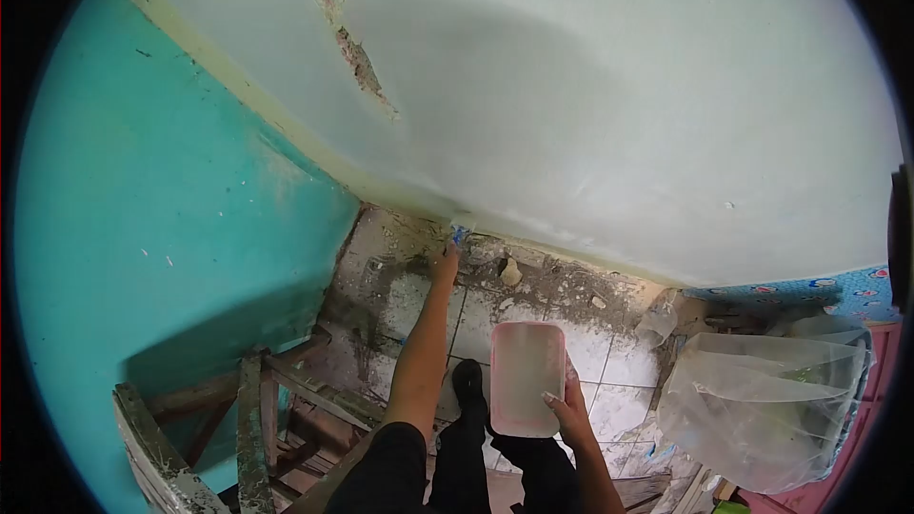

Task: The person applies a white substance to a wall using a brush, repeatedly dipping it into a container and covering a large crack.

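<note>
My left hand (445, 265) reaches down to the foot of the pale wall (590, 133), closed around a small blue-handled tool (460, 232). The tool's whitish end meets the wall's lower edge; whether it is a brush or a scraper is too small to tell. In my right hand (569, 407) is a pink rectangular plastic tub (495, 376), gripped by its right side above my legs. A pale, milky layer shows inside the tub, and my thumb lies over its rim.
A turquoise wall (181, 190) stands at left, with a worn wooden frame (252, 428) below it. Debris and a pale lump (510, 272) lie on the dirty tiled floor (617, 411). Clear plastic sheeting (752, 400) covers things at right. Broken plaster (357, 62) marks the pale wall.
</note>
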A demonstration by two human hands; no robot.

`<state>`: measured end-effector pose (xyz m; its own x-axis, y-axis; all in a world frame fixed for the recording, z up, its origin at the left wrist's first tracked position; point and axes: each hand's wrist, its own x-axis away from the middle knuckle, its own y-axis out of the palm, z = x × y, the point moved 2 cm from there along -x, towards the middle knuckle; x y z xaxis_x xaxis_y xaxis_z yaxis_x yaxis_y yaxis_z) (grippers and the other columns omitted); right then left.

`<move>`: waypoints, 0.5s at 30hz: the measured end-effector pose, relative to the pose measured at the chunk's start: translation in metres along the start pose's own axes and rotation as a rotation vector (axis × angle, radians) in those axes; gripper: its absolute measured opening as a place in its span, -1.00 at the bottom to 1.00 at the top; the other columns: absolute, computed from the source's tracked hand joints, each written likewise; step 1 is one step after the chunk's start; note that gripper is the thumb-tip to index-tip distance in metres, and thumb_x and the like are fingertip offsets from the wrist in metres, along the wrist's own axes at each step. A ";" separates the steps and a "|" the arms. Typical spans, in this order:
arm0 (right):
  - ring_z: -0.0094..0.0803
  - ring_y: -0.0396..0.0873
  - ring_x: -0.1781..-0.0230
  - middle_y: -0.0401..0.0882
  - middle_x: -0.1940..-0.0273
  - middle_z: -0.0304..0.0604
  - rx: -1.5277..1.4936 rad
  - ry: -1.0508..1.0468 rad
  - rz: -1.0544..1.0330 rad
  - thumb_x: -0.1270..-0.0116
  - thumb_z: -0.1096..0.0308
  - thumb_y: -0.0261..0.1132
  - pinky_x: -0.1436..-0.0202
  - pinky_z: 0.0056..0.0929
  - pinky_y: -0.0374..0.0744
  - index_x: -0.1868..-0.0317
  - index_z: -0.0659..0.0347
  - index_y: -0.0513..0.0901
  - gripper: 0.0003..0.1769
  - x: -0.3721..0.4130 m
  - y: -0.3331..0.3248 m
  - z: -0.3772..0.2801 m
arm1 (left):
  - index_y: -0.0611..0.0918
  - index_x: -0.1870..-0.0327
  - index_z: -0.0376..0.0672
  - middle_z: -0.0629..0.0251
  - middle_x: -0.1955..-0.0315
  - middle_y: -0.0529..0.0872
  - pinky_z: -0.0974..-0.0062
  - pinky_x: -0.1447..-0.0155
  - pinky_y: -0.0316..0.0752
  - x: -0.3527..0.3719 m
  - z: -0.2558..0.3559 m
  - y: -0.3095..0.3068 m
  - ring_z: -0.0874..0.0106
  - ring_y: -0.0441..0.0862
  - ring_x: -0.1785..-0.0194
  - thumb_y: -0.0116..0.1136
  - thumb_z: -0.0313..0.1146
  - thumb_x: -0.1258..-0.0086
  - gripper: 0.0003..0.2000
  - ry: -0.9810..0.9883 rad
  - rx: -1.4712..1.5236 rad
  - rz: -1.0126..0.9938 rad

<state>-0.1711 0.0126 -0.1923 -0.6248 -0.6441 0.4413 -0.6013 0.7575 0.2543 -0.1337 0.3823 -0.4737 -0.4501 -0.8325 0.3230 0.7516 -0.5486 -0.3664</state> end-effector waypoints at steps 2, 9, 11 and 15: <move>-0.20 0.00 -0.57 -0.02 -0.56 0.05 -0.006 -0.006 -0.010 -0.28 0.45 0.24 -0.57 -0.23 0.04 -0.59 0.31 -0.09 -0.05 0.003 0.002 -0.003 | 0.61 0.50 -0.34 0.19 0.67 0.58 0.26 0.38 0.34 0.003 0.044 -0.009 0.33 0.48 0.57 0.06 -0.16 -0.48 -0.59 0.024 0.010 -0.007; -0.18 -0.01 -0.57 -0.05 -0.56 0.09 -0.044 0.009 -0.043 -0.29 0.47 0.25 -0.58 -0.22 0.04 -0.58 0.32 -0.11 -0.04 0.015 0.025 -0.044 | 0.63 0.46 -0.30 0.43 0.67 0.48 0.48 0.46 0.22 0.096 0.249 -0.096 0.59 0.35 0.57 0.07 -0.13 -0.52 -0.59 0.174 0.283 0.131; -0.18 -0.02 -0.58 -0.06 -0.56 0.10 -0.045 0.013 -0.045 -0.28 0.47 0.25 -0.58 -0.22 0.04 -0.58 0.33 -0.12 -0.04 0.020 0.024 -0.050 | 0.63 0.40 -0.28 0.50 0.67 0.40 0.56 0.48 0.14 0.125 0.302 -0.127 0.66 0.28 0.57 0.07 -0.09 -0.54 -0.60 0.206 0.375 0.136; -0.16 -0.04 -0.58 -0.08 -0.57 0.11 -0.010 0.000 -0.035 -0.28 0.46 0.25 -0.58 -0.22 0.03 -0.58 0.33 -0.12 -0.03 0.023 0.028 -0.058 | 0.64 0.30 -0.22 0.54 0.64 0.35 0.65 0.47 0.08 0.150 0.357 -0.145 0.69 0.22 0.57 0.07 -0.14 -0.57 -0.68 0.340 0.603 0.167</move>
<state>-0.1737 0.0255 -0.1252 -0.6034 -0.6703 0.4319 -0.6180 0.7354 0.2779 -0.1375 0.3650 -0.0607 -0.3575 -0.9337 -0.0219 0.9152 -0.3549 0.1908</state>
